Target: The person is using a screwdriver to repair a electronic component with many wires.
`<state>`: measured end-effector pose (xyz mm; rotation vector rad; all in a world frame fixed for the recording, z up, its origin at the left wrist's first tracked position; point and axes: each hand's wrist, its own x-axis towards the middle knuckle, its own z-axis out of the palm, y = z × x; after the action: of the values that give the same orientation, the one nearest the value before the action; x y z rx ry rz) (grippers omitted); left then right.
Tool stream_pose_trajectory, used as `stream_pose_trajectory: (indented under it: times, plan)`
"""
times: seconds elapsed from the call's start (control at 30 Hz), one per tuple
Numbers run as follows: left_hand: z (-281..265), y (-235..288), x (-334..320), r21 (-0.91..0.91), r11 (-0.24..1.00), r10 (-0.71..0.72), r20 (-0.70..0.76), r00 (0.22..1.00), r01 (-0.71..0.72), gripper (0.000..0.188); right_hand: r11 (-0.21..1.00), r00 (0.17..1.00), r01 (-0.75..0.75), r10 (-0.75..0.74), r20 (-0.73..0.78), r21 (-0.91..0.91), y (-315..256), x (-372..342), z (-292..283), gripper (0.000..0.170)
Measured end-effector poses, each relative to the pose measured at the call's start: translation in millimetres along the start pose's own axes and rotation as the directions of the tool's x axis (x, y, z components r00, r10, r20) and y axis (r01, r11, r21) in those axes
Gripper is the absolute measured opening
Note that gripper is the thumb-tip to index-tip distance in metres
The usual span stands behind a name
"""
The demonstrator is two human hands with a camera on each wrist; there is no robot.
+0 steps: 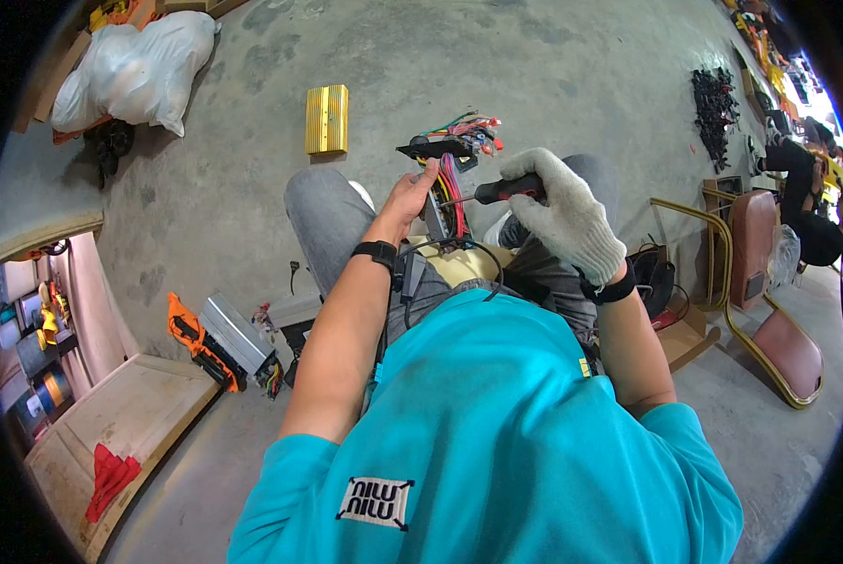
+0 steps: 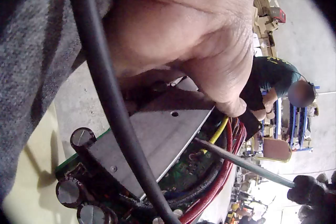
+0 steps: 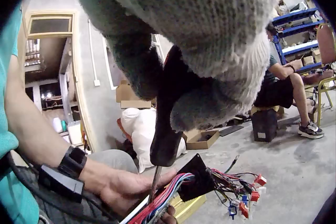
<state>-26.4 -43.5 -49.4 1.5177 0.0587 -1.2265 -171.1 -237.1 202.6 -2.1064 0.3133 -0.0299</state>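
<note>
In the head view my bare left hand point(image 1: 407, 199) grips a circuit board point(image 2: 197, 163) between my knees. A flat metal plate point(image 2: 163, 129) and several round capacitors point(image 2: 83, 138) sit on the board. A bundle of coloured wires point(image 1: 456, 195) runs along it, through a black end plate point(image 1: 431, 148), to red and blue connectors point(image 1: 485, 136). My right hand point(image 1: 564, 209), in a white knit glove, holds a screwdriver point(image 1: 510, 189) by its black and red handle. In the left wrist view the screwdriver's tip is at the metal plate's edge, beside the wires.
A gold finned case point(image 1: 327, 120) lies on the concrete floor ahead. To my left are a silver unit point(image 1: 238, 331) and an orange part point(image 1: 188, 327). A folding chair point(image 1: 752, 246) stands right, a white bag point(image 1: 144, 70) far left. Another person point(image 3: 286, 79) sits nearby.
</note>
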Motion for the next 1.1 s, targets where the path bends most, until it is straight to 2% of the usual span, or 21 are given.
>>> stream_pose_trajectory:
  times: [0.07, 0.17, 0.23, 0.33, 0.4, 0.47, 0.57, 0.63, 0.67, 0.7, 0.77, 0.8, 0.83, 0.9, 0.93, 0.97, 1.03, 1.07, 1.1]
  plan:
    - [2, 5, -5, 0.005, 1.000, 0.005, -0.007, 1.000, -0.005, 0.136, 1.000, 1.000, 0.002, -0.003, 0.014, 0.005, 1, 0, 1, 0.032]
    - [4, 6, -8, 0.014, 1.000, 0.016, -0.022, 1.000, -0.016, 0.132, 1.000, 0.998, -0.006, 0.005, -0.060, -0.019, 2, 0, 6, 0.030]
    - [4, 7, -9, 0.017, 1.000, 0.021, -0.028, 0.999, -0.021, 0.131, 0.994, 0.994, -0.025, 0.035, -0.103, 0.103, 6, 0, 8, 0.030]
    - [3, 8, -8, 0.005, 1.000, 0.007, 0.034, 0.999, -0.008, 0.131, 0.999, 0.997, -0.028, 0.029, -0.078, 0.021, 2, 0, 4, 0.028]
    - [4, 7, -8, 0.049, 0.999, 0.017, -0.046, 0.999, -0.014, 0.129, 1.000, 0.997, -0.021, 0.022, -0.078, 0.011, 3, 0, 4, 0.028]
    - [3, 5, -7, 0.037, 0.999, 0.018, -0.033, 0.999, -0.016, 0.129, 1.000, 0.997, -0.018, 0.018, -0.079, 0.001, 1, -1, 2, 0.028]
    - [5, 6, -8, 0.032, 0.999, 0.016, -0.041, 0.999, -0.014, 0.127, 0.995, 0.993, -0.094, 0.095, -0.069, 0.017, -6, -2, -5, 0.027]
    - [5, 6, -9, 0.038, 0.999, 0.012, -0.064, 0.998, -0.010, 0.124, 0.968, 0.953, -0.250, 0.245, -0.176, -0.008, -3, 0, -13, 0.027]
    - [5, 5, -9, 0.014, 0.999, 0.030, -0.045, 0.999, -0.030, 0.121, 0.917, 0.902, -0.374, 0.394, -0.174, 0.138, -5, 0, -19, 0.027]
    - [5, 6, -9, -0.010, 0.999, 0.048, -0.025, 0.999, -0.049, 0.117, 0.918, 0.902, -0.373, 0.393, -0.176, 0.138, 0, 1, -23, 0.027]
    - [5, 8, -11, -0.011, 0.999, 0.051, -0.019, 0.998, -0.052, 0.114, 0.800, 0.847, -0.309, 0.477, -0.234, 0.514, 20, 1, -29, 0.032]
    - [6, 9, -12, -0.013, 0.999, 0.053, -0.013, 0.999, -0.053, 0.110, 0.688, 0.834, -0.242, 0.508, -0.216, 0.684, 33, 0, -26, 0.033]
    - [6, 9, -12, -0.013, 0.998, 0.056, -0.013, 0.998, -0.056, 0.110, 0.690, 0.835, -0.239, 0.506, -0.218, 0.684, 42, -2, -25, 0.033]
    - [7, 13, -15, -0.003, 0.999, 0.050, -0.019, 0.999, -0.050, 0.105, 0.367, 0.870, -0.336, 0.474, 0.137, 0.867, 51, -5, -25, 0.038]
    - [8, 16, -19, -0.001, 0.999, 0.052, -0.019, 0.998, -0.052, 0.105, 0.309, 0.863, -0.371, 0.463, 0.202, 0.876, 51, -10, -19, 0.044]
    - [9, 19, -23, 0.006, 0.999, 0.050, -0.013, 0.999, -0.050, 0.104, 0.313, 0.852, -0.410, 0.465, 0.238, 0.857, 51, -15, -13, 0.049]
    - [9, 24, -31, 0.017, 0.999, 0.047, -0.015, 0.999, -0.047, 0.102, 0.253, 0.883, -0.402, 0.361, 0.299, 0.880, 32, -19, -7, 0.042]
    - [10, 24, -33, 0.008, 0.998, 0.064, -0.010, 0.998, -0.064, 0.101, 0.251, 0.884, -0.400, 0.359, 0.299, 0.882, 28, -16, 2, 0.042]
    - [10, 23, -31, 0.001, 0.997, 0.082, -0.004, 0.997, -0.082, 0.100, 0.310, 0.882, -0.386, 0.400, 0.249, 0.869, 23, -13, 11, 0.038]
